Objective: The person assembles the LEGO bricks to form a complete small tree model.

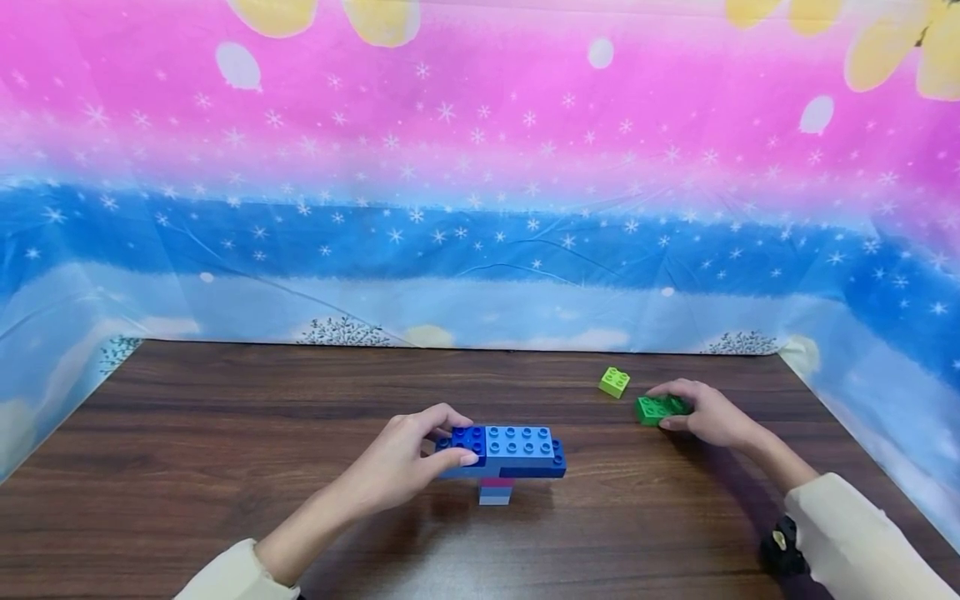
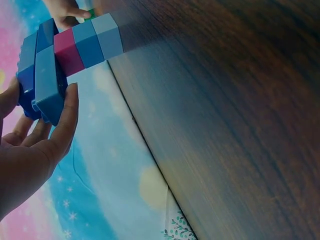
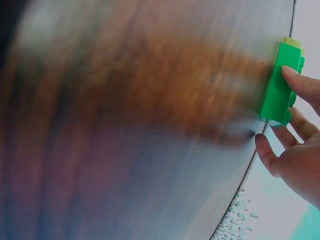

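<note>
A toy-brick build stands upright near the middle of the table, with a wide blue top on a narrow column. Its top carries a light blue brick (image 1: 519, 442) beside a dark blue brick (image 1: 468, 435); a magenta brick (image 2: 69, 52) sits in the column above paler blue ones. My left hand (image 1: 401, 458) grips the top's left end, thumb on the near side and fingers behind. Off to the right, my right hand (image 1: 708, 414) pinches a green brick (image 1: 649, 409) lying studs up, its thumb on the near long side. The hand covers the brick's right end.
A small lime-green brick (image 1: 614, 382) lies just behind and left of the green one. The dark wooden table (image 1: 247, 417) ends at a pink and blue patterned cloth (image 1: 480, 242), which hangs along the back and both sides.
</note>
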A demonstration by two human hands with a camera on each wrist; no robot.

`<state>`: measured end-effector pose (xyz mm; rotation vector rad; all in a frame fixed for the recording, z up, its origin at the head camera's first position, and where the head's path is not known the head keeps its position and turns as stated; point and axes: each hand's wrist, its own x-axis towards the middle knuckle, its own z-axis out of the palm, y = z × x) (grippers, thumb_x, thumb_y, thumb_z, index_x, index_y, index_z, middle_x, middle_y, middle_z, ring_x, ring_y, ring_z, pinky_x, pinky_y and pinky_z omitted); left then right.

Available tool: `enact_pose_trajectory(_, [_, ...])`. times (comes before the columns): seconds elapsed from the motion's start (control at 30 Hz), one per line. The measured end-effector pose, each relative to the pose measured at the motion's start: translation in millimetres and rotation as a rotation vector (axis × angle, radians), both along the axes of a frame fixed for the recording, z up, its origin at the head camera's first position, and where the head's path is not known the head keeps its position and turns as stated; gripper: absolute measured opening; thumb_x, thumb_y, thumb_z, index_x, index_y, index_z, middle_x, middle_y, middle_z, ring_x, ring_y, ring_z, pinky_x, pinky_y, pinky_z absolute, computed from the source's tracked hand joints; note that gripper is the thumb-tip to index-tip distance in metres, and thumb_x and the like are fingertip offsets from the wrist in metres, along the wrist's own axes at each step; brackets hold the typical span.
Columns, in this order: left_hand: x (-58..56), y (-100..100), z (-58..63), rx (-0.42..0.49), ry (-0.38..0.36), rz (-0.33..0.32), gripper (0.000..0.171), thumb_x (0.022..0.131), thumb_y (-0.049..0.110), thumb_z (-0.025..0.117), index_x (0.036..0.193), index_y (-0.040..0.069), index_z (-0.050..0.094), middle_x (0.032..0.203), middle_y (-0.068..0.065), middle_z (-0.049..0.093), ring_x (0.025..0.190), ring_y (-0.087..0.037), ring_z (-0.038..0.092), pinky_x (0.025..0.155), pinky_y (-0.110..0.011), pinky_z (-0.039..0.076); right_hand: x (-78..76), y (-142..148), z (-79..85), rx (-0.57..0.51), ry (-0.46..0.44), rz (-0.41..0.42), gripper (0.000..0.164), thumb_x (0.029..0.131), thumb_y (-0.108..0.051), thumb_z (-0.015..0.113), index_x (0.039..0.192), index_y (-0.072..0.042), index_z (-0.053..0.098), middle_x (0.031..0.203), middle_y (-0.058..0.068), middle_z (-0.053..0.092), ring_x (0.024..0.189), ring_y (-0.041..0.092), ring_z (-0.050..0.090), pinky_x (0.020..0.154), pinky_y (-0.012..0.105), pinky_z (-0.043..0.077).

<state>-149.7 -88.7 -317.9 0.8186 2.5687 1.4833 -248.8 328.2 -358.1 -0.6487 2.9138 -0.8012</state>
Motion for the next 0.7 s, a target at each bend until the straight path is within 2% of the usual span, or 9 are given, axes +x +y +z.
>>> enact_pose_trajectory(0.37, [-0.1,-0.1,0.5,-0.003,-0.004,0.002,0.029,0.087,0.023,0.063,0.108,0.003,0.059,0.101,-0.011,0.064,0.084,-0.017,0.060,0.065,-0.026,0.050,5.6,-8.9,8.0,-0.058,-0.060,0.023,0.039,0.080,-0.011,0.070,0.115,-0.002,0.058,0.113,0.018,0.055,0.096,0.029,0.056,0.073,0.038,0.046])
enact_pose_trajectory(0.7, [0.0,0.0,0.3,-0.010,0.002,-0.001,0.029,0.087,0.023,0.063,0.108,0.003,0.059,0.099,-0.010,0.064,0.083,-0.017,0.060,0.065,-0.025,0.050,17.9,-29.4,24.1,-0.128,-0.081,0.107,0.038,0.080,-0.020,0.071,0.115,-0.008,0.059,0.107,0.008,0.058,0.092,0.020,0.057,0.073,0.032,0.048])
